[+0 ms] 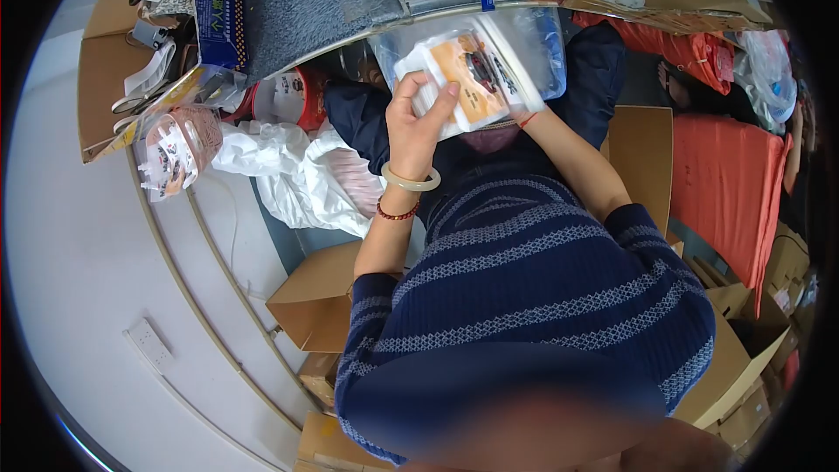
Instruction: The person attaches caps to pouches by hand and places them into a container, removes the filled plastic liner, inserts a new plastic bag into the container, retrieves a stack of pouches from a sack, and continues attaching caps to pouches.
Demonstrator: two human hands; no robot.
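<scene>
Above my lap, my left hand (418, 118) grips a stack of flat printed packets (468, 74), its thumb lying on the top one. The top packet is orange and white with a dark picture and sits under clear plastic. My right hand (526, 115) is at the stack's right lower edge, mostly hidden behind the packets; its fingers do not show. A clear plastic bag (546, 52) lies behind the stack, below the table edge.
A grey-topped table (301, 31) holds a blue box (216, 4) and tools. Cardboard boxes (319, 284) stand around me. White plastic bags (280, 166) lie at the left, red wrapped bundles (721, 183) at the right. Part of another person's foot (669, 83) shows at the upper right.
</scene>
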